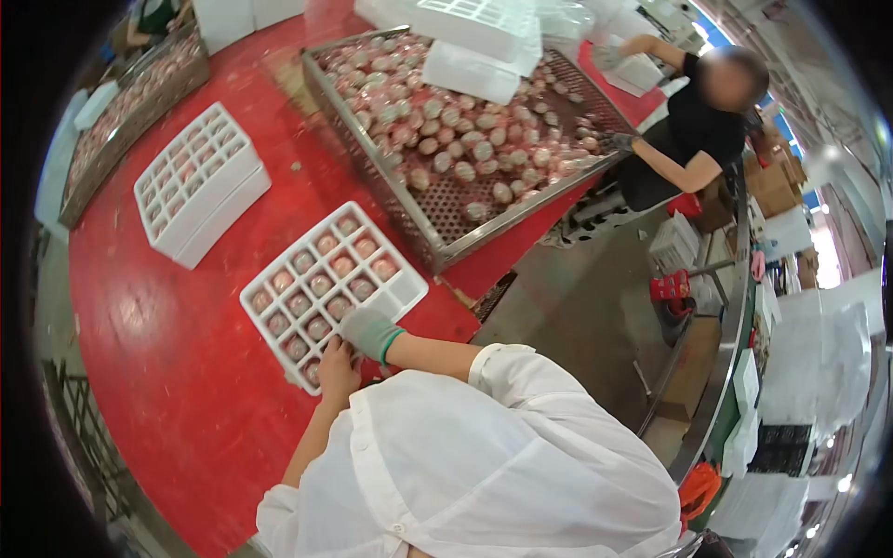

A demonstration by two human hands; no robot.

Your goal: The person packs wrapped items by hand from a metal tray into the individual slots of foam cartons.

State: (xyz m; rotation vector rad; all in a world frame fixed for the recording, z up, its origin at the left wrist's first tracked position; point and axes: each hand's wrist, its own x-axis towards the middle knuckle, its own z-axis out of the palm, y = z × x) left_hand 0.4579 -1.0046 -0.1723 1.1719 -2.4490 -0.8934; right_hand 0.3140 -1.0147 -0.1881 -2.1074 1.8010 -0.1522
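A white foam tray (pixel 406 290) with square cells lies on the red table in front of me. Most of its cells hold egg-shaped things in clear wrap, such as this wrapped egg (pixel 321 284); cells at its right corner are bare. My right hand (pixel 370 333), in a pale glove with a green cuff, rests over cells at the tray's near edge, its fingertips hidden. Bare and close beside it, my left hand (pixel 339 368) has its fingers drawn together at the same edge. Whatever lies between them is hidden.
A metal bin (pixel 437 244) heaped with wrapped eggs stands ahead, with white foam trays (pixel 474 73) across its far end. Stacked filled trays (pixel 219 216) sit left on the red table (pixel 139 372). A co-worker (pixel 693 130) reaches into the bin at right.
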